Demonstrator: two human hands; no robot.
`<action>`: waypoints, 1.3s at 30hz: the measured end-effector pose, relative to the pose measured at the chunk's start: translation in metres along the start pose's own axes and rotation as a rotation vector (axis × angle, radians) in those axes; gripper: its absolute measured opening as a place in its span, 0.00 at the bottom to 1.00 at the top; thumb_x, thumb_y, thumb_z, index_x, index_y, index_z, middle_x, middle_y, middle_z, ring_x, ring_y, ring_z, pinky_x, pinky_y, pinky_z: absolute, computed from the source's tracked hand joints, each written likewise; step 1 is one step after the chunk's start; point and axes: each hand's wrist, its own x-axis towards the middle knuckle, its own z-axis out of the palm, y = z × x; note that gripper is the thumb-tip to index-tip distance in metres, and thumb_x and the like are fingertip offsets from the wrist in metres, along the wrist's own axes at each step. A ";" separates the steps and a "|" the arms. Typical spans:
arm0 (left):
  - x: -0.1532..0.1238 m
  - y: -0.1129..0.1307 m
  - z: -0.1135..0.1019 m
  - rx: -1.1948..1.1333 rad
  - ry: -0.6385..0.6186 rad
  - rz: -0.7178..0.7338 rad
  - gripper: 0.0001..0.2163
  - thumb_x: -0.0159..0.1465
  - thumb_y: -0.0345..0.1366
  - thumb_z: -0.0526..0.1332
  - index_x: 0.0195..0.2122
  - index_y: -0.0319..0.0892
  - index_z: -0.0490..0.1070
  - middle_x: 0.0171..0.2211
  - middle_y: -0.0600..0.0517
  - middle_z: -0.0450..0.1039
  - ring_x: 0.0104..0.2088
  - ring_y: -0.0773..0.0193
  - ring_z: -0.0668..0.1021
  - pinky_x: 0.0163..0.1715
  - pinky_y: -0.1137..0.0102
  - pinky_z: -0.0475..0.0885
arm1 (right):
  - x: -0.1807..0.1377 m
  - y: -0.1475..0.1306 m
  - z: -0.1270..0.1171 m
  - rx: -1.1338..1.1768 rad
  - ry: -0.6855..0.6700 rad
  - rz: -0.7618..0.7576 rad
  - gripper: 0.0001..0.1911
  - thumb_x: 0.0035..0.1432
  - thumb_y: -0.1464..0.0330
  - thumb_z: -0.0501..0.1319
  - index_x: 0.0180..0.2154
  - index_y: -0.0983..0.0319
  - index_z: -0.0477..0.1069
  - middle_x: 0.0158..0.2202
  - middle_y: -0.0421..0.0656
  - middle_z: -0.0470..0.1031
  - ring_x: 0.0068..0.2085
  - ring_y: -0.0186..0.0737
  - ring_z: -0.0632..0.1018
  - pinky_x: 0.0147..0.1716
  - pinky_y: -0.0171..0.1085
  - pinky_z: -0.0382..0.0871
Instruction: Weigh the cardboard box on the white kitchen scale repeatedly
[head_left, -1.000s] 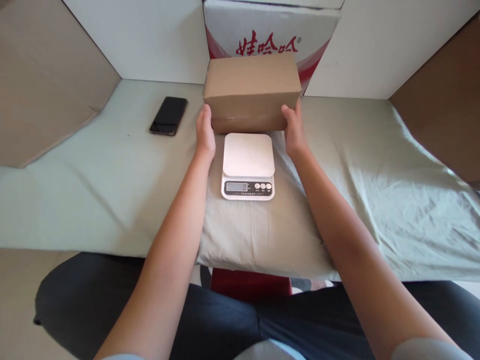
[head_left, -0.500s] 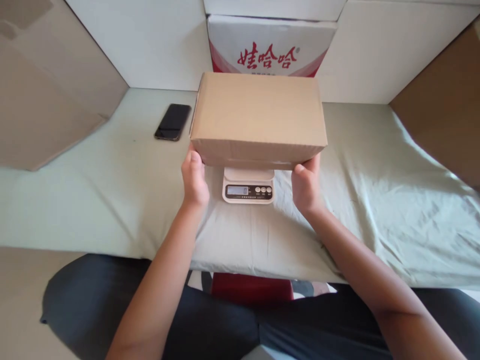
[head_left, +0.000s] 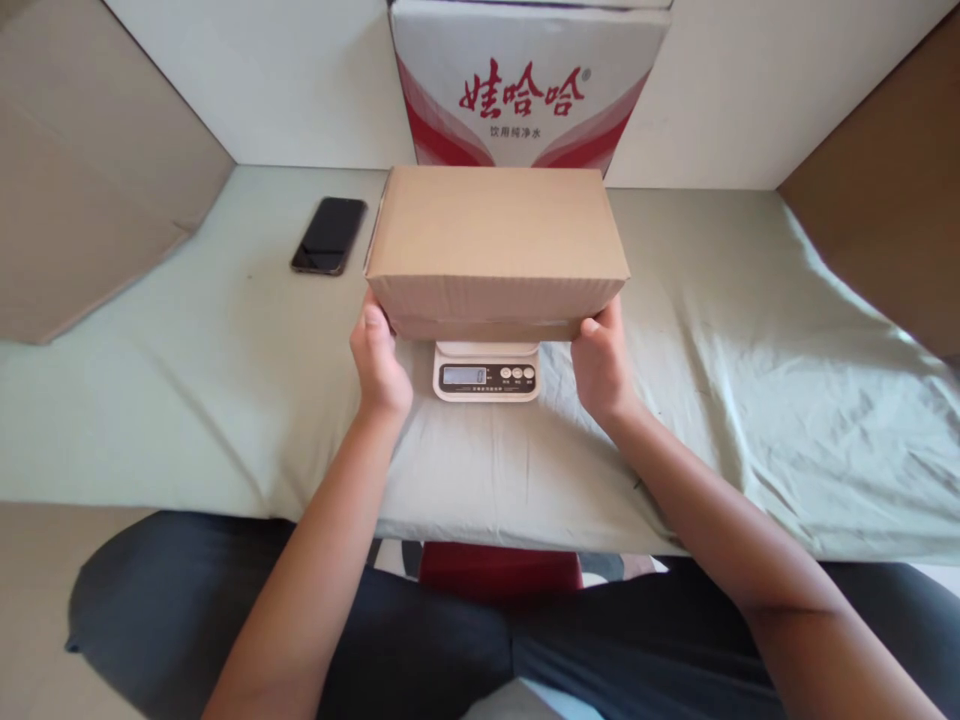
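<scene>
A brown cardboard box is held level between my two hands, over a white digital kitchen scale. My left hand grips the box's lower left corner, thumb on the near side. At the lower right corner my right hand holds it the same way; the other fingers of both hands are hidden beneath or behind the box. The scale's display reads 0, and its round buttons face me. The box covers most of the weighing plate, and I cannot tell whether the two touch.
A black phone lies left of the box. Behind stands a white and red carton with red Chinese lettering. Large cardboard panels flank the left and right. A pale green cloth covers the table; a red object shows below its edge.
The box has come down slightly and nearer the scale, with both hands still on it. More of the carton behind shows, partly because the view has tilted. The display still reads 0.
</scene>
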 end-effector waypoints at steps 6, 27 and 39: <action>-0.004 -0.006 0.000 -0.041 0.031 0.020 0.34 0.74 0.68 0.54 0.64 0.47 0.79 0.61 0.42 0.80 0.69 0.45 0.77 0.69 0.55 0.73 | 0.000 0.006 0.001 0.189 0.020 -0.005 0.37 0.59 0.42 0.65 0.66 0.42 0.68 0.70 0.38 0.75 0.77 0.58 0.67 0.75 0.58 0.71; -0.005 -0.008 0.002 -0.030 0.073 0.016 0.34 0.72 0.70 0.54 0.58 0.47 0.81 0.54 0.43 0.82 0.65 0.47 0.80 0.67 0.56 0.74 | -0.004 0.005 0.006 0.151 0.049 0.022 0.41 0.58 0.41 0.63 0.70 0.41 0.63 0.71 0.39 0.73 0.77 0.57 0.69 0.75 0.57 0.72; -0.003 0.001 0.002 -0.047 0.096 -0.023 0.35 0.68 0.71 0.58 0.58 0.46 0.81 0.63 0.42 0.79 0.69 0.43 0.77 0.72 0.51 0.70 | -0.001 0.012 -0.004 0.114 0.166 -0.037 0.43 0.62 0.33 0.54 0.74 0.35 0.57 0.80 0.29 0.58 0.84 0.55 0.52 0.84 0.66 0.49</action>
